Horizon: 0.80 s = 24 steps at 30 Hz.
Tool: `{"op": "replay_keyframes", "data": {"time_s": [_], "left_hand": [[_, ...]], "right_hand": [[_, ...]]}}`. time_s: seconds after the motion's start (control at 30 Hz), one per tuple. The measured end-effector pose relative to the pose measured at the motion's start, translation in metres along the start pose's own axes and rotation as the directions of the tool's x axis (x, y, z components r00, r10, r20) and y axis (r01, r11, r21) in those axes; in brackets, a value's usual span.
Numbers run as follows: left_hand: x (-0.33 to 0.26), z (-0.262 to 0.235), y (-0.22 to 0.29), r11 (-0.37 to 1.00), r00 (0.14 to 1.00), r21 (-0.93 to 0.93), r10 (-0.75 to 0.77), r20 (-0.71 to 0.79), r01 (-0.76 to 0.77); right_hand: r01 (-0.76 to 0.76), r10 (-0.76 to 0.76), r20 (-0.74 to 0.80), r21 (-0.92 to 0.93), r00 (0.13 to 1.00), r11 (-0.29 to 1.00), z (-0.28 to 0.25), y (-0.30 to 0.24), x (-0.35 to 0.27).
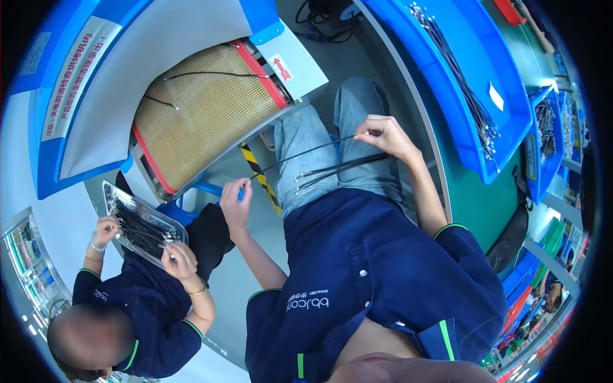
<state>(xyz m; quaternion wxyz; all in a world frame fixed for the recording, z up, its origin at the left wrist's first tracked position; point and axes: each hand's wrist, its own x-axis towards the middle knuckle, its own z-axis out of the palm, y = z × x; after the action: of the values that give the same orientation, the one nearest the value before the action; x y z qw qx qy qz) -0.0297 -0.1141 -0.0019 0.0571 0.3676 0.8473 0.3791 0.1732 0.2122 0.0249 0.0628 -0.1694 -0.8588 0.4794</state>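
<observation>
Head view: a thin black cable stretches nearly straight above the lap, between the person's left hand and right hand. The left fingers are pinched together on one end, the right fingers clamped on the other. More black cables lie across the thighs, just below. The held cable looks light and springy, bendable along its length yet likely to whip if one end slips. Its sheath may be a little slick. The end fittings are probably the delicate part, so a grip on the sheath just behind them seems safest, without kinking it.
</observation>
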Motion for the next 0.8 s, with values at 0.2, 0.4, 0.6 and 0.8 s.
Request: {"op": "replay_keyframes", "data": {"time_s": [0.2, 0.4, 0.6, 0.8], "left_hand": [[-0.001, -0.001, 0.002, 1.0, 1.0, 0.0, -0.003, 0.008, 0.003], [0.0, 0.001, 0.004, 1.0, 1.0, -0.008, 0.007, 0.019, -0.007], [-0.005, -0.004, 0.007, 1.0, 0.999, 0.028, 0.0, 0.044, -0.001], [0.014, -0.008, 0.006, 0.993, 0.995, 0.074, 0.087, 0.055, -0.091]], "right_hand": [[-0.026, 0.026, -0.014, 0.001, 1.0, 1.0, 0.002, 0.004, -0.002], [0.0, 0.0, -0.015, 0.0, 1.0, 1.0, -0.001, 0.003, -0.006], [0.046, -0.046, 0.027, -0.001, 0.999, 0.999, -0.005, 0.001, -0.007], [0.025, -0.025, 0.004, -0.022, 1.0, 0.999, -0.008, -0.004, -0.012]]}}
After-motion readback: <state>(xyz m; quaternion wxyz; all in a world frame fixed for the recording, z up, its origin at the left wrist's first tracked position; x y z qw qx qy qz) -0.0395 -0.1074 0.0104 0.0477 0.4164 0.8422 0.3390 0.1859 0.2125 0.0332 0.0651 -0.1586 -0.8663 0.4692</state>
